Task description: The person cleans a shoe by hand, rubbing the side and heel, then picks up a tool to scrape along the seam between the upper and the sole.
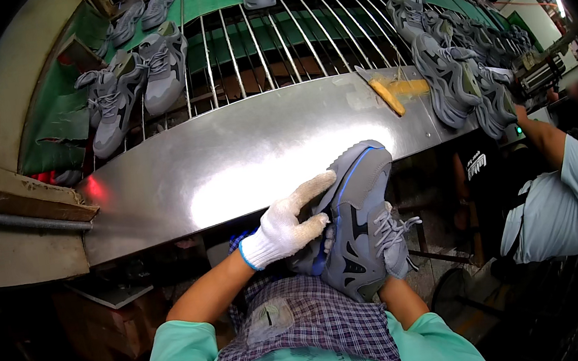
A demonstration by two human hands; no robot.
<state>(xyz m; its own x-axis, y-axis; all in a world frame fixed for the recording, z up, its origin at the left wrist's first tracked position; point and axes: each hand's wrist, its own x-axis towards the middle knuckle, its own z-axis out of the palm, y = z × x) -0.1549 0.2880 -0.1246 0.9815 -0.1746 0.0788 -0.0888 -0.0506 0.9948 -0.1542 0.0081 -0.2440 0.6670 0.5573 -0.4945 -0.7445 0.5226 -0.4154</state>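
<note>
A grey sneaker (358, 233) with black side panels and grey laces is held above my lap, toe pointing up and away. A blue line runs along the edge where its upper meets the sole. My left hand (285, 227), in a white knitted glove with a blue cuff, grips the sole edge on the left side; its fingers lie against the sole near the toe. From the lower right, my right forearm (404, 304) reaches the heel end. The shoe hides that hand's fingers, but it supports the shoe there.
A shiny metal ledge (252, 163) lies ahead, bearing a yellow-handled knife (387, 97). Beyond it, metal bars (254, 47) cross over green belting. Grey sneakers stand at left (116, 107) and are piled at right (444, 83). A co-worker in a light shirt (552, 202) works at right.
</note>
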